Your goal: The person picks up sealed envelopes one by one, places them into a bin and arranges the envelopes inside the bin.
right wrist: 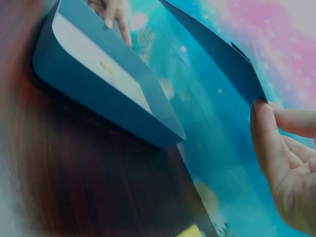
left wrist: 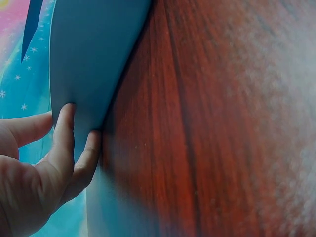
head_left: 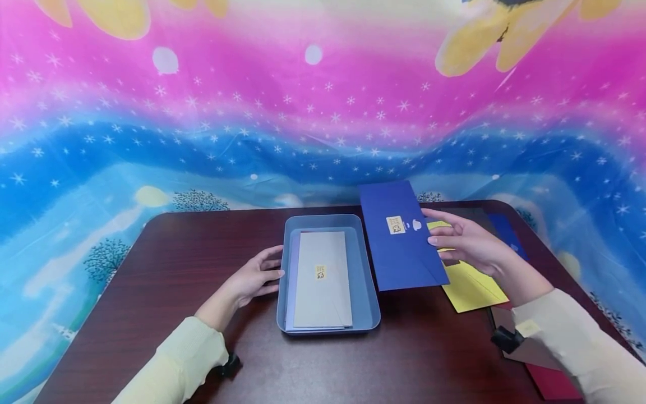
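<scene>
A dark blue envelope (head_left: 401,252) with a small pale sticker hangs over the table, just right of the blue-grey tray (head_left: 370,280). My right hand (head_left: 469,244) pinches its right edge between thumb and fingers; the right wrist view shows this envelope (right wrist: 217,49) edge-on, clear of the tray. Inside the tray lies a light grey envelope (head_left: 323,297) with a similar sticker, on top of a lilac one (head_left: 291,297). At the tray's left side, my left hand (head_left: 254,278) touches the outer wall with extended fingers (left wrist: 64,133), its thumb at the rim.
On the right of the dark wooden table (head_left: 202,247) lie a yellow envelope (head_left: 471,286), another blue one (head_left: 507,230), a brownish one (head_left: 530,345) and a red one (head_left: 552,381), partly under my right forearm. A printed cloth backdrop (head_left: 323,112) stands behind the table.
</scene>
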{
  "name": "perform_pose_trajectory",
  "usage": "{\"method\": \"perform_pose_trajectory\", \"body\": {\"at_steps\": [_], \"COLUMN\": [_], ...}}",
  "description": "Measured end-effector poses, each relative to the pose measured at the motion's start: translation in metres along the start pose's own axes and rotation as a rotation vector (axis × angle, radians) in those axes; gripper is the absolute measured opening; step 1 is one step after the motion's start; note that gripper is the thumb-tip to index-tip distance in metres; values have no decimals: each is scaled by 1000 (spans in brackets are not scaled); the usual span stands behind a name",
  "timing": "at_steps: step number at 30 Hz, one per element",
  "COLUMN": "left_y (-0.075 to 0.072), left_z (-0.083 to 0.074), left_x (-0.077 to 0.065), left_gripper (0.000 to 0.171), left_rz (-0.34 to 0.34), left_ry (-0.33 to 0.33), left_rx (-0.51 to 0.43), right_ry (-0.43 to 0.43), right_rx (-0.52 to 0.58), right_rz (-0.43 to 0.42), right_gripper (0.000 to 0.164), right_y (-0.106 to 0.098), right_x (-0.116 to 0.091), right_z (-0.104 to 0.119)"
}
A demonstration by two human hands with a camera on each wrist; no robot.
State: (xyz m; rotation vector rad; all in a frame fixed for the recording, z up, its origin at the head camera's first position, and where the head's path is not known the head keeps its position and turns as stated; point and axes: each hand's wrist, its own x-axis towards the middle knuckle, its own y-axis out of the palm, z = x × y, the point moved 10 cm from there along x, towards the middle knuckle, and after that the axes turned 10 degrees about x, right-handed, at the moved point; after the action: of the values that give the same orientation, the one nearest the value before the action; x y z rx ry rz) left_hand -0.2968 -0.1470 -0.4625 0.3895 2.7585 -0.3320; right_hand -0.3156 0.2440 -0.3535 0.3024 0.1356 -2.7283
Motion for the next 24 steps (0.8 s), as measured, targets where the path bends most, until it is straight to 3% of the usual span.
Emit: {"method": "perform_pose_trajectory", "body": {"at_steps": [11,24], "left_y": [0,1], "left_z": [-1,-1], "left_x": [-1,-1], "left_gripper": [64,64], "left_rz": [-3,7], "left_ry": [1,9], "left_rx": [1,-2], "right_ry": [-14,30], "right_rx": [112,267], "right_rz": [83,13], "right_gripper": [73,74], "right_y": [45,78], "right_x": [21,38], "right_z": [-1,-25]}}
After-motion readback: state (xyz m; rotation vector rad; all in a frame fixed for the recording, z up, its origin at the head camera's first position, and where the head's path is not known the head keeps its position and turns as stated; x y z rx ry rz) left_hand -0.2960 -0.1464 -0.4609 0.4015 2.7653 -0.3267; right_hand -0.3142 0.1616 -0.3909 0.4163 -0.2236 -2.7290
